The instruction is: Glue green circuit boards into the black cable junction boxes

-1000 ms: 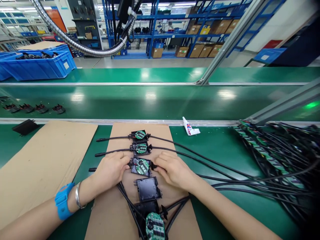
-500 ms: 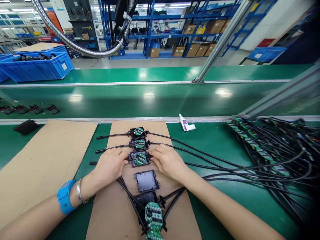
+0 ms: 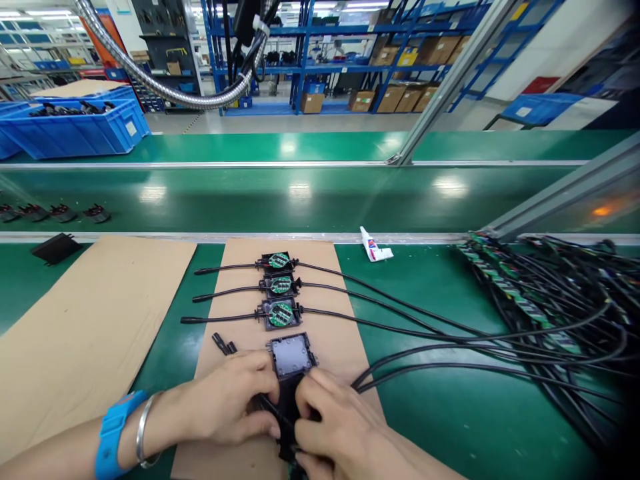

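Note:
Three black housings with green circuit boards (image 3: 279, 288) lie in a row on the middle cardboard sheet (image 3: 340, 280), each with black cables running left and right. Just below them sits an empty black housing (image 3: 291, 355). My left hand (image 3: 235, 400) and my right hand (image 3: 327, 423) are both closed around another black housing with cables (image 3: 289, 407) at the near edge of the sheet, right below the empty one. Their fingers hide most of it. Two black cable ends (image 3: 223, 344) stick out beside my left hand.
A heap of black cables with green boards (image 3: 545, 300) fills the right of the bench. A small white tube (image 3: 375, 247) lies by the conveyor edge. A second cardboard sheet (image 3: 85, 327) lies left. Small black parts (image 3: 55, 213) ride the conveyor; blue bins (image 3: 75, 130) stand behind.
Both hands left the third housing in the row and came back toward me, closing on the housing with cables at the near edge of the sheet.

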### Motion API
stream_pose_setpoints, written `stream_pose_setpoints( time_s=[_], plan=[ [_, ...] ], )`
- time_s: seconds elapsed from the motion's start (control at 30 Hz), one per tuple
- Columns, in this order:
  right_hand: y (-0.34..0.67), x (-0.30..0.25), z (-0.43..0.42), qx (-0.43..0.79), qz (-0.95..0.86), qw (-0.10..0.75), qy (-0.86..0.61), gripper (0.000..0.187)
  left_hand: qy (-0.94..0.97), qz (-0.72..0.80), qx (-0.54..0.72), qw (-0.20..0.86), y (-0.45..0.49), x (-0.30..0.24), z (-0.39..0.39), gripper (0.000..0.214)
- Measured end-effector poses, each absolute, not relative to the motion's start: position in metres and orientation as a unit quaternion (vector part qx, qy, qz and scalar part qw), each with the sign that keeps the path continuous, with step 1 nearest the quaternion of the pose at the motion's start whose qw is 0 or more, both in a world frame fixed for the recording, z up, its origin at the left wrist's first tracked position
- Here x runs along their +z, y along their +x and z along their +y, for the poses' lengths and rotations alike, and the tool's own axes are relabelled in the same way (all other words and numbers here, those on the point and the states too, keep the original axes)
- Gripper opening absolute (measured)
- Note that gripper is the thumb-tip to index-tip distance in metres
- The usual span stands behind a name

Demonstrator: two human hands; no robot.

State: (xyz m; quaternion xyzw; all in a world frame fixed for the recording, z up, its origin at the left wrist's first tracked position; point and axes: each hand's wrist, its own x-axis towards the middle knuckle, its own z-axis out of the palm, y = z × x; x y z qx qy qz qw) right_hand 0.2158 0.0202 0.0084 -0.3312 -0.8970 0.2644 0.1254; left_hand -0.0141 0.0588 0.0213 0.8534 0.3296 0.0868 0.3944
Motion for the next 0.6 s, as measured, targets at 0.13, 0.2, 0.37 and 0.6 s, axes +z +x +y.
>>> stream_pose_setpoints(
  time_s=[0.13,0.2,0.37,0.6],
  plan=[
    [0.228,0.016,0.031,0.293,-0.88,0.152,-0.341,0.02,0.84,0.339,0.104,0.412,-0.018,0.033,0.064,0.003],
    [0.239,0.027,0.046,0.357,-0.843,0.155,-0.371,0.032,0.836,0.366,0.127,0.388,-0.019,0.036,0.067,0.005],
    [0.256,0.028,0.087,0.363,-0.816,0.145,-0.426,0.023,0.844,0.442,0.103,0.287,-0.022,0.029,0.073,0.014],
    [0.251,-0.008,0.099,0.218,-0.877,0.174,-0.391,0.013,0.874,0.456,0.024,0.166,-0.02,0.017,0.077,0.01]
  ],
)
